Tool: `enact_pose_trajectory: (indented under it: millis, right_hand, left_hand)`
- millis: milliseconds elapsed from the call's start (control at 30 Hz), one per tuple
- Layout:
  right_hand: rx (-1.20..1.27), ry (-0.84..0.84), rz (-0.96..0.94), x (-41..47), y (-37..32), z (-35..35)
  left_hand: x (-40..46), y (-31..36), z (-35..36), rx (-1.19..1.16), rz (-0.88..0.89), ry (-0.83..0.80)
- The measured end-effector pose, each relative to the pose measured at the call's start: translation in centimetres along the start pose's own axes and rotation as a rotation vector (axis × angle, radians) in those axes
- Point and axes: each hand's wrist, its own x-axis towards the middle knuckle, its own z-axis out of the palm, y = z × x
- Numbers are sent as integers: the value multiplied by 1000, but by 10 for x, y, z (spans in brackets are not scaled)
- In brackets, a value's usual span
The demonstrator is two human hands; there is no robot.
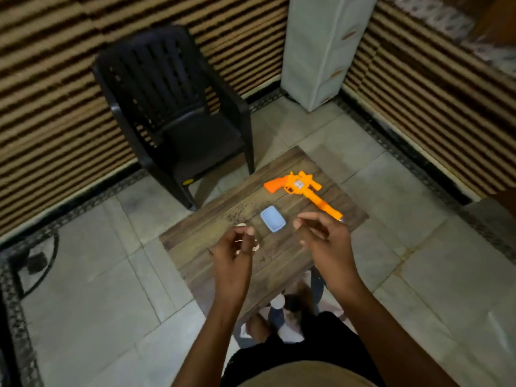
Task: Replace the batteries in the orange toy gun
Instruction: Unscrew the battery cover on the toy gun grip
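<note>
The orange toy gun lies on the small wooden table, grip to the left and barrel pointing toward the near right. A small light-blue tray sits just in front of it. My left hand hovers over the table's left part with fingers loosely curled; small pale pieces show beside and under it, and whether it holds one is unclear. My right hand hovers to the right of the tray, fingers loosely bent, with the gun's muzzle just behind it. It holds nothing that I can see.
A black plastic chair stands behind the table on the left. A white drawer cabinet stands at the back right against the striped wall. Tiled floor surrounds the table, and my legs are below its near edge.
</note>
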Motion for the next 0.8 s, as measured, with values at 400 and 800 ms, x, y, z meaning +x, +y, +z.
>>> enact_pose_trajectory:
  millis: [400,800]
  right_hand:
    - [275,279,-202,-34,-58,-257]
    - [295,495,-247,4,-64,-469]
  left_hand:
    - [-97,118,213,11,310,-255]
    - [-152,170,427,15,446,-432]
